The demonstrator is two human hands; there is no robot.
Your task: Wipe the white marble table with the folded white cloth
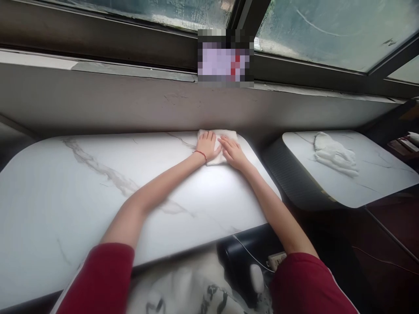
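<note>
A folded white cloth (214, 160) lies flat near the far right corner of the white marble-patterned table (98, 196). My left hand (207, 146), with a red string bracelet at the wrist, rests palm down on the cloth with fingers stretched out. Beside it, my right hand (233, 152) also lies on the cloth, its fingers extended and pointing toward the left hand. Both arms reach forward across the tabletop. The part of the cloth beneath the hands is hidden.
A second marble-patterned table (376, 174) stands to the right across a gap, with a crumpled white cloth (335, 155) on it. A wall (131, 104) and window run behind. Below the near edge are a white cable and a power strip (276, 260).
</note>
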